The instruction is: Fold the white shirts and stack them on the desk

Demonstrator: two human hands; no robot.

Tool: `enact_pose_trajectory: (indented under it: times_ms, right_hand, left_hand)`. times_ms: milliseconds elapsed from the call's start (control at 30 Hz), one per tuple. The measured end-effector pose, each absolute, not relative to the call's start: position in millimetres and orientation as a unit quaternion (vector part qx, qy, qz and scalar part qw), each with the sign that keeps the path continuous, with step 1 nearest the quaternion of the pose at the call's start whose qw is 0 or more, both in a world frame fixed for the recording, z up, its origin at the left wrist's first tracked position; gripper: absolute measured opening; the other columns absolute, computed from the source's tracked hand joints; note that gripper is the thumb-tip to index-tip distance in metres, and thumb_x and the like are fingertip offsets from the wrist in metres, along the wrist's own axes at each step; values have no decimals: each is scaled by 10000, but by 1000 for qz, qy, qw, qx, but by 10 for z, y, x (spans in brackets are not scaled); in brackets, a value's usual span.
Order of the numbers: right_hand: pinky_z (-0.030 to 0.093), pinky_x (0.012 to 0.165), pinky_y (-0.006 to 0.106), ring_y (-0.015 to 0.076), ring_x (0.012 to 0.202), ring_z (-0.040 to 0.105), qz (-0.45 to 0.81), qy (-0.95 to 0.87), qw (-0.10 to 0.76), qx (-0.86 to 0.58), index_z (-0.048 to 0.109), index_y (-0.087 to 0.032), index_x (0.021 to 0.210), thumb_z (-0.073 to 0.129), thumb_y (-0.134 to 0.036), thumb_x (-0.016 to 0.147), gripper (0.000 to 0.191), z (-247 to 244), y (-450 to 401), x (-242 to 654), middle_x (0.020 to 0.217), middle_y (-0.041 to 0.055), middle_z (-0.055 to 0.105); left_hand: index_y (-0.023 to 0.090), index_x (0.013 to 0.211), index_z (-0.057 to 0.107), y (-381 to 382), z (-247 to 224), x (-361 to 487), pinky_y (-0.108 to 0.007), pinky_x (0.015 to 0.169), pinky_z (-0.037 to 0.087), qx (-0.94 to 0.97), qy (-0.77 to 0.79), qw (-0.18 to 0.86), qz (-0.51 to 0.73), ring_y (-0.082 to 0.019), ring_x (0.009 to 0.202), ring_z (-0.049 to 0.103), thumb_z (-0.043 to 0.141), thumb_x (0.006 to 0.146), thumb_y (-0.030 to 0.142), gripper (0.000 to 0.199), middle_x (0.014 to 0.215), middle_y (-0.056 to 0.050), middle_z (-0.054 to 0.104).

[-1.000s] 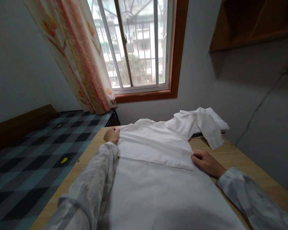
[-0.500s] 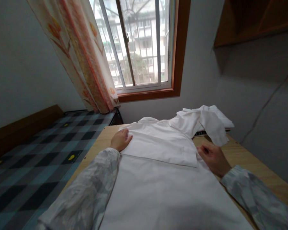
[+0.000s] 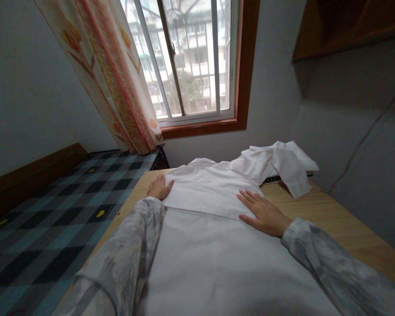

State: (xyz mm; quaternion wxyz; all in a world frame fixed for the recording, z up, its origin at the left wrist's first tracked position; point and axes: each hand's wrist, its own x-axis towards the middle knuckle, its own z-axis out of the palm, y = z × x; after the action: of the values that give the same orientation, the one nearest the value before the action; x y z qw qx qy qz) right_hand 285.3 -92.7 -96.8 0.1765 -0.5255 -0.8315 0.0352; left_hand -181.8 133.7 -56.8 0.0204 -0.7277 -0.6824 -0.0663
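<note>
Head view, only camera. White garment [image 3: 200, 254] lies spread on the wooden counter [image 3: 342, 215], filling centre and lower centre of the frame; a bunched part of it trails to the right, over a dark item [image 3: 272, 179] too covered to identify. Straight edge of a layer crosses the cloth mid-frame.

Right hand [image 3: 263, 215], right of centre: fingers spread, palm down on the cloth near that edge, grasping nothing. Half a second ago it was loosely curled at the garment's right border; it has since moved inward and flattened. Left hand [image 3: 160, 187], left of centre: released, laid over the garment's left border, thumb apart; a second ago it pinched cloth there.

Reading: both hands have let go, so the work seems to have passed from pulling the layer across to pressing it smooth. Layer looks fairly level; slight creases remain towards the far end.

Surroundings: checked bed [image 3: 69, 224] at left, curtain [image 3: 118, 83] and window [image 3: 197, 66] above.
</note>
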Motion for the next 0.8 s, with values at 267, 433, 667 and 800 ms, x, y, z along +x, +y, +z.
enact_pose_trajectory:
  times_ms: [267,433,667,800]
  right_hand:
    - [366,1334,564,327,1613,436,0,-791,283,-542,538,-213,1642,460,-575,1121,640,-1041,-910,2943,1722,150,490]
    - [366,1327,569,340,1620,421,-27,-787,247,-566,549,-193,1624,487,-539,1095,636,-1097,-897,2905,1726,170,479]
    - [332,1332,574,318,1641,392,-16,-781,203,-590,491,-211,1673,387,-575,1123,669,-1040,-982,2665,1764,151,425]
    - [271,1347,593,329,1655,363,-9,-778,184,-600,474,-210,1683,379,-579,1124,676,-997,-994,2532,1772,154,408]
  left_hand:
    - [179,1063,742,1183,-454,-1869,-423,1005,531,-638,-751,34,-169,-375,1214,700,581,978,626,483,1246,-210,767]
    - [223,1018,685,1164,-359,-1927,-335,816,520,-629,-760,-37,-159,-283,1035,756,568,1022,454,259,1109,-116,806]
    - [215,1149,650,1130,-286,-1944,-388,894,532,-627,-763,-22,-154,-329,1115,756,515,1060,384,234,1203,-181,793]
    - [206,1251,655,1045,-266,-1972,-474,969,541,-620,-771,15,-143,-379,1160,745,437,1091,429,351,1213,-214,778]
